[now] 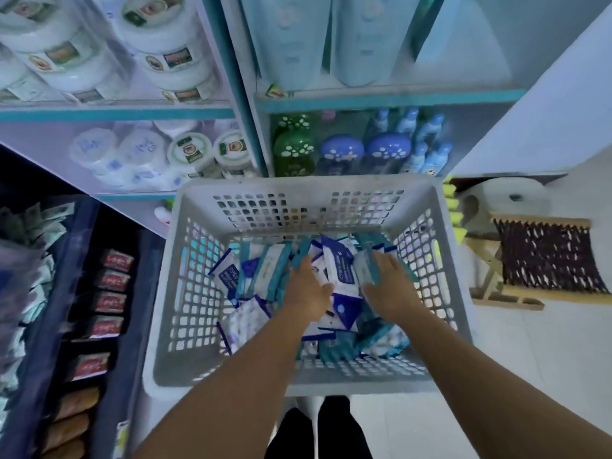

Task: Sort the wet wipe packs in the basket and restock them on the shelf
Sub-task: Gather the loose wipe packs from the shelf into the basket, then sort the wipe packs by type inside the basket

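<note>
Both hands down in the perforated plastic basket [308,190]. Left hand [306,286] and right hand [389,283] rest flat, fingers loose, on crinkly packs [337,263] mid-basket.

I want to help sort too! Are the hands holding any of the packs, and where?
Hard to tell. Both hands, left and right, lie on the packs in the basket, but their fingers are hidden among them.

- We see a pale tiled floor [546,376] under cool bluish light.
- To our right, a wooden folding stool [543,263] with a dark woven seat stands beside a white wall [563,94].
- A dark rack [106,303] of packets stands at our left.
</note>
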Demonstrator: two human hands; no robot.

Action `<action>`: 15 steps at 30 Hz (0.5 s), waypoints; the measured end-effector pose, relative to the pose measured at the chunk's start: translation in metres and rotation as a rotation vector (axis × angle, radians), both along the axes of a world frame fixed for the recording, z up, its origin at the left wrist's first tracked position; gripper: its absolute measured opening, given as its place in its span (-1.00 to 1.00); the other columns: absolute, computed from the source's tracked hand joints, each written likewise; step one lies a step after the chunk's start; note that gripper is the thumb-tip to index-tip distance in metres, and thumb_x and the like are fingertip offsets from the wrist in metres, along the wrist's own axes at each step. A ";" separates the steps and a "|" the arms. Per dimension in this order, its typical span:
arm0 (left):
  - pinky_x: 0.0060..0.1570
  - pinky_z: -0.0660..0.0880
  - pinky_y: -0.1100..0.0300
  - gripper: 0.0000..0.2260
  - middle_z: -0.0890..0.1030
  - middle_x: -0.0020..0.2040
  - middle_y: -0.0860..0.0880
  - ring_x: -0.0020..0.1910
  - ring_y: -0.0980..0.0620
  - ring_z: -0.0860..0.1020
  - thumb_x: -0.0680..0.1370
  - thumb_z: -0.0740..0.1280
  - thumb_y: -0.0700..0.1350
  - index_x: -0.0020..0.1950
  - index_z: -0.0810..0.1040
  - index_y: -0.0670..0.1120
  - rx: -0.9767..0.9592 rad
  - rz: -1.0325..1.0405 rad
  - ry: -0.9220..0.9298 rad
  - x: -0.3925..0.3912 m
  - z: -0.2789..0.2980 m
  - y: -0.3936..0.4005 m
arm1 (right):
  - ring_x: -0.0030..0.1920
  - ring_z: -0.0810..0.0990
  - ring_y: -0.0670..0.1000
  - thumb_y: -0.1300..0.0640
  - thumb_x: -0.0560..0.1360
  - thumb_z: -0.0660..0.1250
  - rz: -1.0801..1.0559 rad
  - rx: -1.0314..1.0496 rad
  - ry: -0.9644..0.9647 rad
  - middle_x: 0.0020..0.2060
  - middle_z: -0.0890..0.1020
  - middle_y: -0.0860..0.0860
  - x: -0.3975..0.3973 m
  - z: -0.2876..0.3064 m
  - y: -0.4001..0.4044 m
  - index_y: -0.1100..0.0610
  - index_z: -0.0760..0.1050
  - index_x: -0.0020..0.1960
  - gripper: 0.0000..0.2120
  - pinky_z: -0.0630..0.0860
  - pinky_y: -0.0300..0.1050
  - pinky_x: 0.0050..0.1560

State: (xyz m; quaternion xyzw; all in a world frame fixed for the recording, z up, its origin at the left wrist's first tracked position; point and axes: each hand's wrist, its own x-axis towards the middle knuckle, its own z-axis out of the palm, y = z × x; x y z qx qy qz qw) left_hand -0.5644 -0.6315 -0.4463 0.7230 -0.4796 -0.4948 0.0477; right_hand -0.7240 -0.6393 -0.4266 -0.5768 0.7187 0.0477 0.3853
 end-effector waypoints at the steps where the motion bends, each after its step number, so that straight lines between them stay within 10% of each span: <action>1: 0.38 0.29 0.01 -0.31 0.09 0.56 -0.13 0.50 -0.12 0.18 0.60 0.27 -0.01 0.58 -0.09 -0.04 0.008 -0.042 -0.009 0.001 -0.003 0.000 | 0.51 0.12 0.14 0.02 0.58 0.23 0.068 0.008 0.043 0.56 0.00 0.00 0.002 -0.002 -0.002 -0.05 -0.04 0.56 -0.35 0.21 0.09 0.45; 5: 0.41 0.20 0.07 -0.33 -0.01 0.58 -0.08 0.54 -0.07 0.07 0.63 0.19 0.05 0.58 -0.16 -0.03 0.056 -0.187 0.027 0.002 -0.006 -0.002 | 0.55 -0.10 0.06 -0.06 0.61 0.13 0.253 -0.015 0.094 0.56 -0.08 -0.03 0.010 -0.002 -0.013 -0.04 -0.11 0.57 -0.37 -0.03 0.10 0.49; 15: 0.36 0.30 0.01 -0.38 0.16 0.54 -0.08 0.48 -0.08 0.21 0.62 0.22 0.01 0.58 -0.02 -0.05 -0.120 0.026 -0.155 0.063 -0.019 0.000 | 0.53 0.05 0.05 -0.06 0.61 0.13 0.470 -0.089 0.008 0.55 0.09 0.01 0.077 -0.009 -0.036 0.06 0.01 0.56 -0.41 0.08 0.08 0.49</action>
